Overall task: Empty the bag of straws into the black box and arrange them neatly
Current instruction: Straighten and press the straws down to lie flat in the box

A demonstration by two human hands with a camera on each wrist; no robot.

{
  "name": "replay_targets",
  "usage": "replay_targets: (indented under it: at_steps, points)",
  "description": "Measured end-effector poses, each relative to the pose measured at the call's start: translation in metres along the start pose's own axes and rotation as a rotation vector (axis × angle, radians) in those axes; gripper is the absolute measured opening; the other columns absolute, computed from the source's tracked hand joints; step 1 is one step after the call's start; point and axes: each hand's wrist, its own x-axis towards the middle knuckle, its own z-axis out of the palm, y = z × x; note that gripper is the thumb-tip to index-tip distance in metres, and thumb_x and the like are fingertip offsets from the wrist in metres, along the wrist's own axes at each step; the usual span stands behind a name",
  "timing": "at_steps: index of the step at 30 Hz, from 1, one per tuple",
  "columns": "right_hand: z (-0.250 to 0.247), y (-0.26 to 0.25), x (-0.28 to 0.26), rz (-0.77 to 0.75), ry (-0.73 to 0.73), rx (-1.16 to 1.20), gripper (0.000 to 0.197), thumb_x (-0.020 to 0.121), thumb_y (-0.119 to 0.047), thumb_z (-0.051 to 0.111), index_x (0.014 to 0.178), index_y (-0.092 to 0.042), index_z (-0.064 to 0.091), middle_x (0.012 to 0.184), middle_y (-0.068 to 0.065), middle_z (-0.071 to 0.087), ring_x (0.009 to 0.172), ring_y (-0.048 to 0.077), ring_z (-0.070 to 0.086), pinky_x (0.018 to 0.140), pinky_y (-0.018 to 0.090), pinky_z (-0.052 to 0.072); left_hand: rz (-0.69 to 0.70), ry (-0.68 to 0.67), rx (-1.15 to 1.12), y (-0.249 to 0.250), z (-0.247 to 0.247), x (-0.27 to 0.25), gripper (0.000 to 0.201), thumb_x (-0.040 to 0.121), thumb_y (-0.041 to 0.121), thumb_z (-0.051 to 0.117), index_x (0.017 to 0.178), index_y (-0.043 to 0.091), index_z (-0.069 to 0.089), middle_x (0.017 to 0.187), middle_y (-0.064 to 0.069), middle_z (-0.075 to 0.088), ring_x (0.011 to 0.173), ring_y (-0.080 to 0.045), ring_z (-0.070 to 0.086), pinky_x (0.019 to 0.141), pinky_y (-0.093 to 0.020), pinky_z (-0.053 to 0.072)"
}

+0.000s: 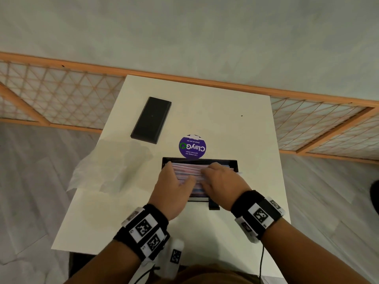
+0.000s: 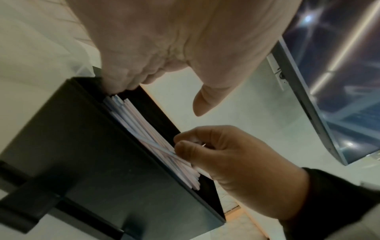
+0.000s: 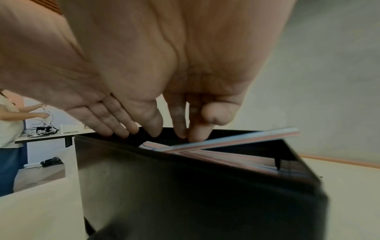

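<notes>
The black box (image 1: pixel 205 161) stands open in the middle of the white table (image 1: pixel 256 140), filled with pink, white and blue straws (image 1: pixel 188 169) lying lengthwise. My left hand (image 1: pixel 174 181) lies over the box's left end, its fingers (image 3: pixel 107 118) straight on the straws and the thumb free. My right hand (image 1: pixel 221 177) is over the right half with curled fingers (image 2: pixel 205 146), pinching straws (image 2: pixel 135 116). One straw (image 3: pixel 246 138) slants up over the right rim. The clear plastic bag (image 1: pixel 106 165) lies flat and empty to the left.
A black lid (image 1: pixel 151 119) lies at the back left, and a round purple sticker (image 1: pixel 192 146) sits just behind the box. A small black block (image 1: pixel 214 206) touches the box's near side. A wooden lattice screen (image 1: pixel 61 95) runs behind the table. A person (image 3: pixel 8 126) stands far off.
</notes>
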Motion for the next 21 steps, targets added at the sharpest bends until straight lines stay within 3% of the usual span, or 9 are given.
replay_targets:
  at_steps: [4,8,11,13,15,17,19,21]
  points:
    - [0.017,0.006,-0.004,0.041,0.202,0.015,0.03,0.086,-0.023,0.062,0.109,-0.006,0.066,0.105,0.012,0.063,0.089,0.032,0.062,0.082,0.042,0.055,-0.122,0.007,0.09,0.001,0.019,0.013,0.066,0.06,0.061,0.059,0.116,0.028,0.047,0.109,0.004,0.06,0.095,-0.014,0.064,0.08,-0.038,0.061]
    - [0.03,0.01,-0.002,0.109,0.1,0.011,0.039,0.083,-0.023,0.063,0.116,-0.004,0.063,0.112,0.014,0.064,0.102,0.033,0.062,0.09,0.042,0.055,-0.173,0.061,0.241,0.005,0.036,0.02,0.101,0.061,0.063,0.054,0.145,0.012,0.029,0.141,-0.012,0.045,0.124,-0.03,0.051,0.1,-0.047,0.051]
    - [0.032,0.01,0.001,0.099,-0.04,-0.042,0.053,0.076,-0.016,0.076,0.126,-0.007,0.059,0.127,0.012,0.061,0.113,0.032,0.062,0.095,0.039,0.054,-0.201,0.097,0.317,0.003,0.037,0.023,0.106,0.061,0.068,0.049,0.147,0.011,0.027,0.147,-0.014,0.042,0.13,-0.032,0.048,0.102,-0.05,0.049]
    - [0.03,0.008,0.002,0.037,-0.054,-0.035,0.047,0.083,-0.012,0.068,0.13,-0.011,0.058,0.134,0.009,0.059,0.116,0.03,0.062,0.093,0.039,0.053,-0.198,0.113,0.343,0.003,0.033,0.025,0.105,0.058,0.07,0.045,0.144,0.01,0.034,0.141,-0.011,0.048,0.125,-0.031,0.051,0.1,-0.049,0.05]
    - [0.029,0.005,0.003,-0.012,-0.007,-0.022,0.04,0.09,-0.011,0.061,0.13,-0.014,0.058,0.136,0.006,0.058,0.112,0.029,0.064,0.085,0.039,0.055,-0.194,0.118,0.343,0.003,0.028,0.026,0.095,0.065,0.064,0.052,0.142,0.01,0.037,0.138,-0.01,0.049,0.125,-0.031,0.05,0.101,-0.049,0.049]
    - [0.027,0.004,0.005,-0.006,0.073,-0.016,0.032,0.088,-0.013,0.065,0.12,-0.015,0.062,0.128,0.005,0.061,0.101,0.029,0.067,0.074,0.039,0.06,-0.185,0.122,0.322,0.004,0.024,0.026,0.087,0.069,0.059,0.057,0.139,0.011,0.038,0.136,-0.009,0.047,0.124,-0.03,0.048,0.102,-0.05,0.048]
    - [0.026,0.004,0.005,0.033,0.131,-0.023,0.025,0.081,-0.013,0.073,0.106,-0.013,0.067,0.115,0.007,0.065,0.09,0.029,0.067,0.066,0.04,0.06,-0.176,0.124,0.299,0.0,0.025,0.026,0.094,0.064,0.064,0.052,0.14,0.011,0.036,0.138,-0.009,0.046,0.126,-0.03,0.047,0.103,-0.049,0.048]
    - [0.029,0.005,0.006,0.089,0.137,-0.036,0.019,0.079,-0.014,0.071,0.098,-0.011,0.067,0.105,0.009,0.066,0.087,0.031,0.065,0.07,0.042,0.059,-0.175,0.128,0.287,-0.004,0.028,0.027,0.101,0.06,0.066,0.049,0.143,0.011,0.033,0.141,-0.01,0.046,0.128,-0.03,0.047,0.104,-0.047,0.048]
